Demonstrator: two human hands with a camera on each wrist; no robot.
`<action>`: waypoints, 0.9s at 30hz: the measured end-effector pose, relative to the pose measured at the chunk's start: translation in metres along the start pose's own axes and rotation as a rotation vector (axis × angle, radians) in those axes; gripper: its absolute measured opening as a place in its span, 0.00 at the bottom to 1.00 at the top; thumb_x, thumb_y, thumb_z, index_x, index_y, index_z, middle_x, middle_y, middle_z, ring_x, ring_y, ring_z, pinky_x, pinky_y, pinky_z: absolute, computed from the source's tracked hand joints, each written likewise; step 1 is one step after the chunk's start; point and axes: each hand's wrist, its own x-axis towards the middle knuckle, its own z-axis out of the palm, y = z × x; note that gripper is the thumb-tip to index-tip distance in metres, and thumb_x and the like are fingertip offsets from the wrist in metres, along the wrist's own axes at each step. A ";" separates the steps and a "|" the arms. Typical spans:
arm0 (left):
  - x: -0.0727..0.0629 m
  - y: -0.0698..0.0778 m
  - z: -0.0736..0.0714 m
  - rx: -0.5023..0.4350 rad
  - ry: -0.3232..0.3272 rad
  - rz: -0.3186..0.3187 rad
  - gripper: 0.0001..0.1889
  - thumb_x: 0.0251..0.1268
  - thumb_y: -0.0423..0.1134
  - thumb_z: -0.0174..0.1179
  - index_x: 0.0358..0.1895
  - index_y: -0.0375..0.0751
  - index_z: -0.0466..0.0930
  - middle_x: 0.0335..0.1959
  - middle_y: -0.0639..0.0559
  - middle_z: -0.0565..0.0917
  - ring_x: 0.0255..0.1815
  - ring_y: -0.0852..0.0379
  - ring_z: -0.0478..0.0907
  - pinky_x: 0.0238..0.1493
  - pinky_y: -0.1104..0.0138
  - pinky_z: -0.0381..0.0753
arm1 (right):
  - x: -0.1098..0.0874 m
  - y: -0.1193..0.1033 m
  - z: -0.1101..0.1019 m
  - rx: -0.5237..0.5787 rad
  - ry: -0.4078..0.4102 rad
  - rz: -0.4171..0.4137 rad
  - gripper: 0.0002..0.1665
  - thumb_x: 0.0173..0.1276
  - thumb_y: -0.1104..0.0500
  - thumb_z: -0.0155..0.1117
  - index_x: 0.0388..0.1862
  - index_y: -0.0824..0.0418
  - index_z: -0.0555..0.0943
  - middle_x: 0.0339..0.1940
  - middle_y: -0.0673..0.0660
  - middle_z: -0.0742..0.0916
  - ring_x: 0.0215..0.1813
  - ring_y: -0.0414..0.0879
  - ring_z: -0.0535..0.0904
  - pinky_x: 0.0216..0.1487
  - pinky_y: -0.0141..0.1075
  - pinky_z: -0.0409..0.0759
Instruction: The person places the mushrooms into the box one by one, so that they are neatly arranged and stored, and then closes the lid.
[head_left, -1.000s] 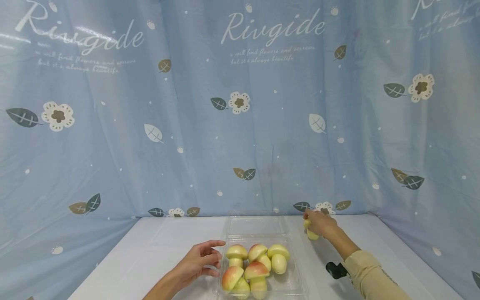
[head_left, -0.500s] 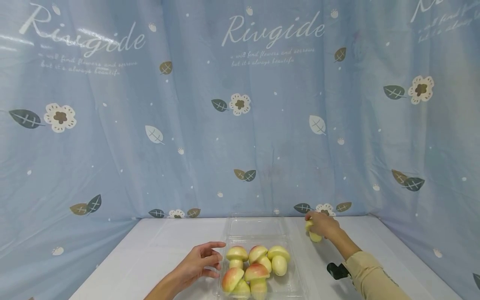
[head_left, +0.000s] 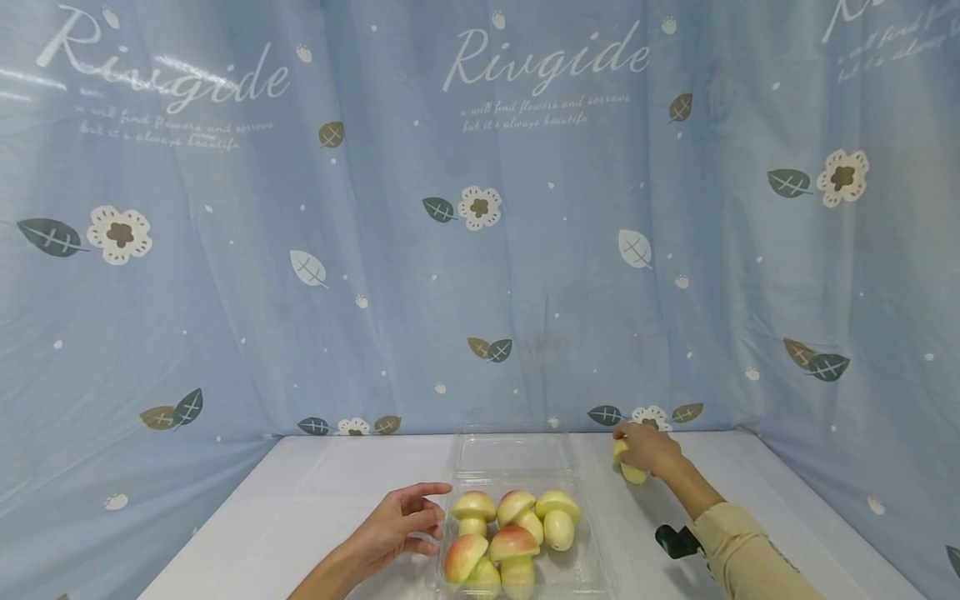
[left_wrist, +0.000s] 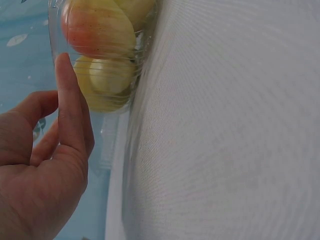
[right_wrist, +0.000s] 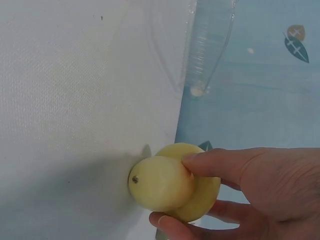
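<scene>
At the back right of the table, my right hand point(head_left: 651, 452) holds a pale yellow mushroom-shaped piece point(head_left: 633, 475). In the right wrist view, thumb and fingers grip the round cap behind its stubby stem point(right_wrist: 157, 185), close over the white surface. A clear plastic box point(head_left: 596, 557) in the middle holds several similar mushroom-shaped pieces point(head_left: 514, 546), some with a red blush on the cap. My left hand point(head_left: 397, 527) is at the box's left side, fingers loosely bent and holding nothing. Its fingertips are right at the box wall, as the left wrist view also shows.
The box's clear lid point(head_left: 513, 454) is folded back towards the curtain. A blue printed curtain point(head_left: 480, 275) hangs behind and around the white table point(head_left: 352, 467). A black device point(head_left: 677, 542) sits at my right wrist, by the beige sleeve point(head_left: 750, 550).
My right hand has shifted slightly to the right with the mushroom-shaped piece in its grip. The left hand and the filled box stay in place.
</scene>
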 end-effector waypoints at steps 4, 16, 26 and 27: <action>0.000 0.000 0.000 -0.005 0.004 -0.004 0.31 0.69 0.37 0.60 0.72 0.33 0.62 0.40 0.52 0.80 0.37 0.59 0.83 0.37 0.66 0.88 | 0.000 0.002 0.000 0.007 0.000 0.003 0.20 0.64 0.61 0.67 0.55 0.61 0.79 0.46 0.62 0.84 0.34 0.50 0.76 0.24 0.37 0.76; 0.000 -0.001 0.001 0.004 0.003 0.003 0.32 0.68 0.37 0.61 0.72 0.32 0.61 0.40 0.53 0.80 0.36 0.60 0.83 0.37 0.66 0.89 | -0.003 0.005 0.000 0.034 0.015 -0.003 0.21 0.63 0.60 0.67 0.55 0.60 0.79 0.45 0.62 0.84 0.31 0.49 0.75 0.22 0.36 0.75; 0.000 0.001 0.002 0.000 0.013 0.001 0.31 0.68 0.36 0.61 0.71 0.33 0.63 0.40 0.51 0.80 0.36 0.58 0.83 0.37 0.65 0.89 | -0.002 0.013 0.002 0.067 0.003 -0.020 0.21 0.64 0.60 0.66 0.56 0.59 0.79 0.49 0.64 0.84 0.29 0.48 0.75 0.22 0.37 0.76; 0.000 0.000 0.001 0.000 0.013 0.003 0.31 0.68 0.36 0.61 0.71 0.33 0.63 0.40 0.51 0.80 0.36 0.58 0.83 0.37 0.65 0.89 | -0.002 0.014 0.002 0.073 0.001 -0.021 0.21 0.64 0.60 0.67 0.56 0.59 0.78 0.49 0.64 0.84 0.29 0.48 0.75 0.22 0.37 0.76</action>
